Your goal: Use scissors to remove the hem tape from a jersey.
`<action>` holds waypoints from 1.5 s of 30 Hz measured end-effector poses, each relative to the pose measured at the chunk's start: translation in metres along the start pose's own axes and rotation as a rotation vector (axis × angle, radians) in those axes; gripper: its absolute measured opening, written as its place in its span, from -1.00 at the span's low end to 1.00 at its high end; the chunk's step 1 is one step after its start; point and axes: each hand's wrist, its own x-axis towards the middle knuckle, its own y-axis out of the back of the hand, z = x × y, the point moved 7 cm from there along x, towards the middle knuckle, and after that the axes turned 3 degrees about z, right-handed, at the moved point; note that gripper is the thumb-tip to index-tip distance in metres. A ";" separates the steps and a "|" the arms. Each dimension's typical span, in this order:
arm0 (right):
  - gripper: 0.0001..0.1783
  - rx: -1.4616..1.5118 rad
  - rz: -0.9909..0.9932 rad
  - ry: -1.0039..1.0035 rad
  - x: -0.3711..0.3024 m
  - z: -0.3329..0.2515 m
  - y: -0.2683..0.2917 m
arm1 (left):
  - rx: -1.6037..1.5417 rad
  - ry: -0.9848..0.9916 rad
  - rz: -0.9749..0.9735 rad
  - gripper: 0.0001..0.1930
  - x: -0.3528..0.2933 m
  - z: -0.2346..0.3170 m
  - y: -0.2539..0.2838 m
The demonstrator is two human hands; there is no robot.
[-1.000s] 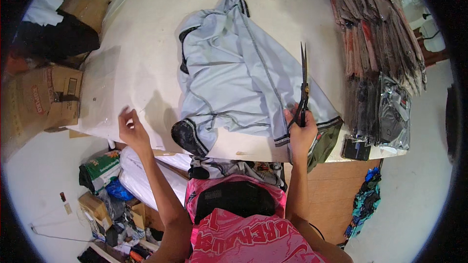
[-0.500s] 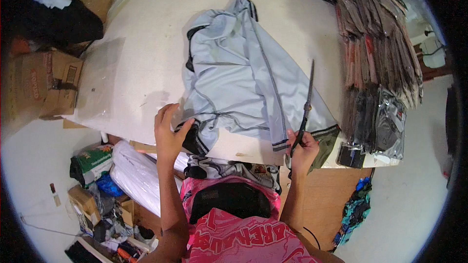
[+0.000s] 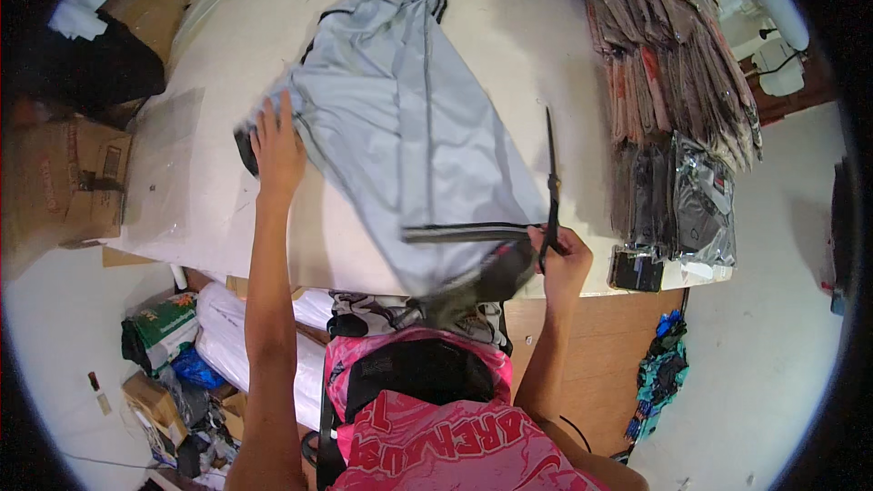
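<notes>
A pale grey-blue garment (image 3: pixel 391 127) with dark seams lies across the white table. Its striped hem (image 3: pixel 468 233) runs toward my right hand (image 3: pixel 566 259), and a blurred dark part (image 3: pixel 482 282) droops at the table's near edge. That hand is closed around black scissors (image 3: pixel 553 191), whose blades point away from me and look closed. Its thumb and fingers also meet the hem's right corner; how firmly they pinch it, I cannot tell. My left hand (image 3: pixel 280 150) rests with fingers stretched out on the garment's left side, beside a black-trimmed end (image 3: pixel 246 151).
Stacks of plastic-wrapped dark garments (image 3: pixel 673 64) line the table's right side, with a small dark flat object (image 3: pixel 635 270) near the front corner. At the left stands a cardboard box (image 3: pixel 68 177) beside a clear plastic sheet (image 3: pixel 168 164). White wrapped rolls (image 3: pixel 232 327) lie below the table.
My left hand has moved farther away and left, onto the garment. The garment has turned and spread leftward, its hem now running left from my right hand. The scissors stay in my right hand.
</notes>
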 end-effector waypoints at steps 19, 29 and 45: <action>-0.67 -0.618 0.162 0.522 0.010 -0.009 -0.015 | -0.385 0.162 -0.144 -0.51 -0.144 0.060 0.090; -0.58 -0.476 -0.406 0.555 -0.055 -0.009 -0.095 | -0.390 0.147 -0.176 -0.61 -0.136 0.078 0.078; -0.92 -0.256 -0.146 0.375 -0.044 -0.001 -0.028 | -0.381 -0.012 -0.136 -0.65 -0.146 0.099 0.055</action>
